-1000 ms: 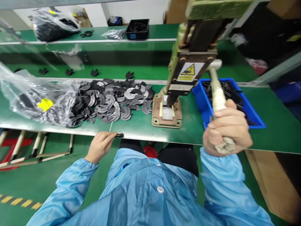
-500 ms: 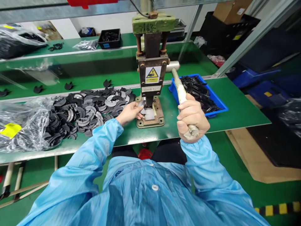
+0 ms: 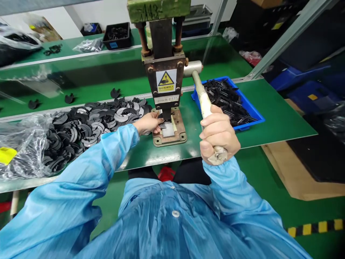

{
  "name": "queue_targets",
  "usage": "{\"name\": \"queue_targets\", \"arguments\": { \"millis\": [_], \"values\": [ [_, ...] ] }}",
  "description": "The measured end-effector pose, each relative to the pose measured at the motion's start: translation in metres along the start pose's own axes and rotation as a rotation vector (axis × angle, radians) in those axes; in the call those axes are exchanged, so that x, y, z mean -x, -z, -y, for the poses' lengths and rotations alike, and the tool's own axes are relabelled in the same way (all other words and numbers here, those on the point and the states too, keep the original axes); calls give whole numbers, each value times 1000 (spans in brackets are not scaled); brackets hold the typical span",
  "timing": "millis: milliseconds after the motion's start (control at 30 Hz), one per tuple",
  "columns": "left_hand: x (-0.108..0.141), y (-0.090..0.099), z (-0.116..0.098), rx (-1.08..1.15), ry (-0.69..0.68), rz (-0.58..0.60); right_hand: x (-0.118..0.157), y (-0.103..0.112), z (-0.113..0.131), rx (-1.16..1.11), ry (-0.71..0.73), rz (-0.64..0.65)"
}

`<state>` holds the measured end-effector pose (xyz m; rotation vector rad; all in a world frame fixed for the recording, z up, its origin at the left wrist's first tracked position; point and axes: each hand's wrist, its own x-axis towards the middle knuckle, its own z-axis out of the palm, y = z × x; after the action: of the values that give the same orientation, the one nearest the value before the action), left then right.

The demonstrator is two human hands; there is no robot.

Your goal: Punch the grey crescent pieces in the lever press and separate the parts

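Between finger and thumb, my left hand (image 3: 148, 123) pinches a dark curved piece (image 3: 162, 125) at the base of the hand press (image 3: 164, 77), close under its ram. A pale plate (image 3: 168, 129) lies on the press base beside my fingertips. My right hand (image 3: 219, 135) is wrapped round the taped end of the press lever (image 3: 201, 91), right of the press. Left of my left hand lies a heap of dark curved pieces (image 3: 88, 124), partly inside a clear plastic bag (image 3: 27, 144).
A blue tray (image 3: 249, 111) of black parts stands behind my right hand. Several notched black pieces (image 3: 69, 98) lie behind the heap. A black bin (image 3: 117, 41) stands on the far shelf. The green table's front edge runs before my body.
The view has shifted slightly closer to the press. The dark piece in my left hand has tilted down and sits lower at the press base. My right hand still grips the lever.
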<state>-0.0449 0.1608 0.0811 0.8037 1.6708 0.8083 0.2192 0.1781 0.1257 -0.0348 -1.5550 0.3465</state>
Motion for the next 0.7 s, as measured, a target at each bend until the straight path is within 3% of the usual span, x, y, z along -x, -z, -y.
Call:
{"name": "queue_targets", "arguments": {
  "millis": [133,267,400,467,533,633,700],
  "values": [
    [4,-12,1,-5,-14,-58,-2,4,-3,24,27,37],
    [34,-35,22,-155,-367,-241,-3,7,-6,18,31,34],
    [91,-41,70,-160,-633,-156,-2,-1,-19,26,26,-125],
    [125,-30,102,-213,-668,-200,-1,-8,-26,31,24,-224],
    [157,-7,135,-319,-649,-355,-2,-15,-29,24,43,-300],
    [191,46,178,-551,-570,-682,-6,-23,-30,26,76,-365],
    [201,81,197,-705,-468,-838,-8,-25,-28,45,92,-362]
  ]
}}
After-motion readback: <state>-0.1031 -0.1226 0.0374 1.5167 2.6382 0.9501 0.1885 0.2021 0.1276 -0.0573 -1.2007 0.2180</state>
